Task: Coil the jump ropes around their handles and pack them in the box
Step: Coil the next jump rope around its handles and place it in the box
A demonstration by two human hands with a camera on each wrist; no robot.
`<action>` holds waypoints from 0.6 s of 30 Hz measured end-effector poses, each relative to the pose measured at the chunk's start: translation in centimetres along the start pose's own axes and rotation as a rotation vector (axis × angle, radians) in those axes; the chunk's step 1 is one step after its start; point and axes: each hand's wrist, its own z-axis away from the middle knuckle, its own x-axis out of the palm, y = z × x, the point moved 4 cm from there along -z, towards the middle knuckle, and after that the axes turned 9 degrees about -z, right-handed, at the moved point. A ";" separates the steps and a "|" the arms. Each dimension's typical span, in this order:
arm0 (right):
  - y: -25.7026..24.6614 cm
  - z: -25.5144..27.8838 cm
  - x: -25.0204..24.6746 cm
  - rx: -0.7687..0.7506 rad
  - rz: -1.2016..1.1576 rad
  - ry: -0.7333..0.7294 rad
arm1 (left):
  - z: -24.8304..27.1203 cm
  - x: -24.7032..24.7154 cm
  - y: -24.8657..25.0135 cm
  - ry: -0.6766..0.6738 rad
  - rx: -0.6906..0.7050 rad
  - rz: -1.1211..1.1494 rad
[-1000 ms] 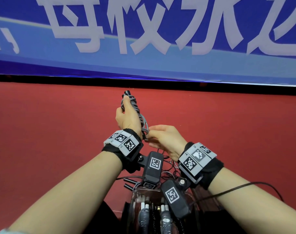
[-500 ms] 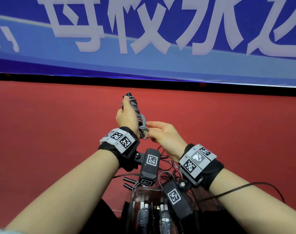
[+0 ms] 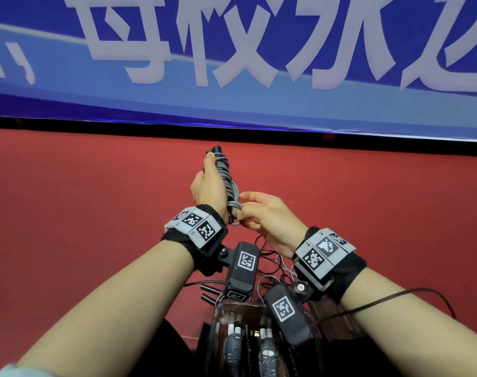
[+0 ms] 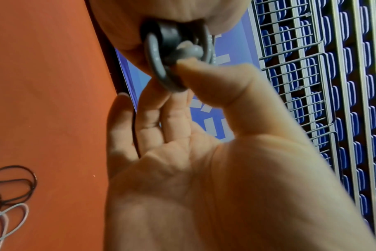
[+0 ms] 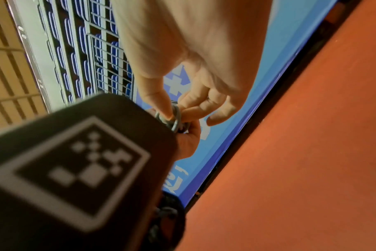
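the left hand (image 3: 208,190) is wrapped round the black handles (image 3: 218,153) of a jump rope, holding the bundle up in the air above the red floor (image 3: 82,213), while the right hand (image 3: 264,213) pinches the last loop of the grey rope (image 3: 233,206) at the near, lower end of the bundle. in the head view the bundle's long axis runs away from the person and a little upward, its free black tip pointing toward the blue banner (image 3: 259,104) and its wound end toward the wrists; grey turns cover most of its length. below the wrists a box (image 3: 223,317) shows, with other handles standing in it, so this rope looks next for packing. in the left wrist view the handle end (image 4: 169,34) faces the camera head-on, gripped from above, and the right thumb and fingers (image 4: 204,76) nip a grey loop (image 4: 156,64) lying across it; loose black and pale cords (image 4: 13,186) lie on the floor at the lower left. in the right wrist view the thumb (image 5: 159,101) and curled fingers close on the grey coil (image 5: 174,117), partly hidden behind a black tagged device (image 5: 79,161). to finish well, i judge the tail wants tucking under a tight turn while the left hand keeps the turns from sliding, with steady tension so the coil does not spring loose; whether the tail is already threaded i cannot tell.
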 end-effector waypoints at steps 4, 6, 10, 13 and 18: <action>0.5 -0.4 -0.3 0.093 -0.112 0.024 | 0.0 0.2 0.5 0.018 0.087 -0.029; 0.8 -0.5 -0.6 0.151 -0.128 0.025 | -0.1 0.2 0.4 0.029 0.095 -0.047; 0.1 -0.2 -0.1 0.125 -0.032 -0.096 | -0.4 0.1 0.0 0.044 0.050 -0.033; -0.6 -0.2 -0.2 -0.049 0.292 -0.035 | -0.4 0.0 -0.3 0.044 -0.009 0.016; -0.7 -0.4 -0.6 -0.158 0.419 0.000 | -0.4 -0.1 -0.5 0.046 -0.069 0.068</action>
